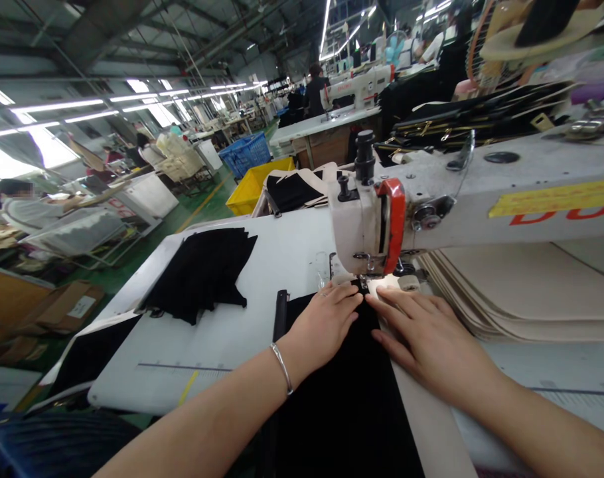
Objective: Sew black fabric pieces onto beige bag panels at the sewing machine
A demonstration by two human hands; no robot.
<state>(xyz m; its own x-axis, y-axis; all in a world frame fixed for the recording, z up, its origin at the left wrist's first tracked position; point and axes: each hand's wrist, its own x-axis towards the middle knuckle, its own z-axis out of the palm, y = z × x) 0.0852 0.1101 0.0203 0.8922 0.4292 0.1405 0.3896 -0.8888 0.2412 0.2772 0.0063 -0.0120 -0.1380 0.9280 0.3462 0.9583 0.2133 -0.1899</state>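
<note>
While left hand (322, 324) and right hand (429, 332) rest extended fingers (340, 293) on black fabric (349, 411), needle obscured, fabric cropped.

One left hand (324, 325), one right hand (426, 332). One bracelet (282, 368). One black panel (352, 418). Machines (461, 192) seen clearly: two. One yellow bin (247, 192). One black cloth pile (202, 272). Beige sheets (511, 285): several, exact count unclear.

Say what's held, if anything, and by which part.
Nothing appears gripped; the left hand and right hand rest fingers on a flat black fabric panel, near its far end.
</note>
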